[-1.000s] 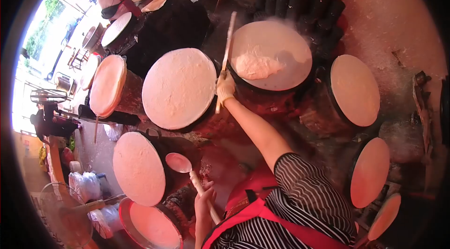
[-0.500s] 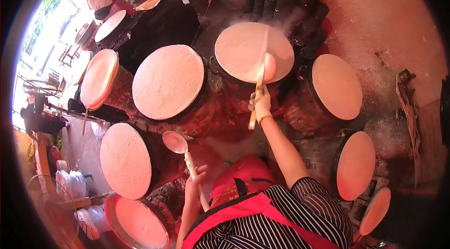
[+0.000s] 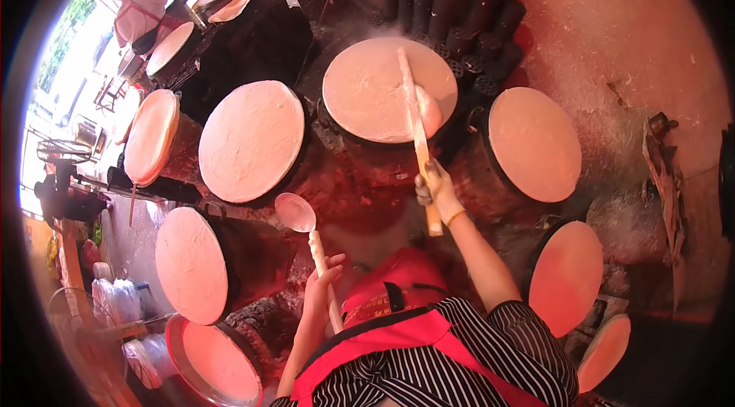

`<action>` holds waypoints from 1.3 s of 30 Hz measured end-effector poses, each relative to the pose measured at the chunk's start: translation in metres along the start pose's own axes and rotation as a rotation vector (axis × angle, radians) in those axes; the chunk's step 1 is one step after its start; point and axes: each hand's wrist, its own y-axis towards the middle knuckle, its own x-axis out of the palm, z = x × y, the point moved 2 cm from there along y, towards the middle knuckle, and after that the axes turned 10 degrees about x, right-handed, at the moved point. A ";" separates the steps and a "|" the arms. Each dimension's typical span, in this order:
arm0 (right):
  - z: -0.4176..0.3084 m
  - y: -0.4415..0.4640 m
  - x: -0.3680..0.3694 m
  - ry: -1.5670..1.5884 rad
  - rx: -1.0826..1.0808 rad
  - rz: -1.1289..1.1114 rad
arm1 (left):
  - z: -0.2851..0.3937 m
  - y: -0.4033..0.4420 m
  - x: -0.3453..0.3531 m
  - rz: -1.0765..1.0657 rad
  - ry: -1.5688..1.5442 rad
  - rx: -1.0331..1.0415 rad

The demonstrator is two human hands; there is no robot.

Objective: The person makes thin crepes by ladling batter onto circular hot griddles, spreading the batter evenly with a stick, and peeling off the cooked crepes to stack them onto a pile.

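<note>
A long wooden stick [image 3: 414,116] is gripped at its lower end by my gloved right hand [image 3: 438,186]. The stick's far part lies across a round griddle [image 3: 367,93] coated with pale batter, and a smooth lump of batter [image 3: 429,111] sits just right of the stick. My left hand [image 3: 321,281] is closed around the handle of a ladle [image 3: 295,212], whose bowl points up and away from me, with a pinkish film inside. The ladle is over the gap between griddles, touching none of them.
More round griddles with pale sheets [image 3: 253,142] stand on both sides. A red basin [image 3: 214,361] holds batter at the lower left. Dark cylinders [image 3: 459,1] are stacked behind the middle griddle. Another person [image 3: 142,15] in a red apron is at the upper left.
My right hand and the stick have swung right across the middle griddle. The batter now covers most of its surface, and the lump has shifted to the right side. My left hand still holds the ladle.
</note>
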 end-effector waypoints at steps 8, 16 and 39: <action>-0.070 -0.025 -0.074 -0.386 0.103 -0.090 | 0.015 0.020 0.087 -0.060 -0.012 0.053; -0.118 0.097 -0.044 -0.907 -0.218 0.030 | 0.033 0.034 0.168 -0.050 -0.072 -0.002; -0.141 0.048 -0.050 -0.267 -0.196 0.165 | 0.044 0.062 0.145 -0.089 -0.238 -0.056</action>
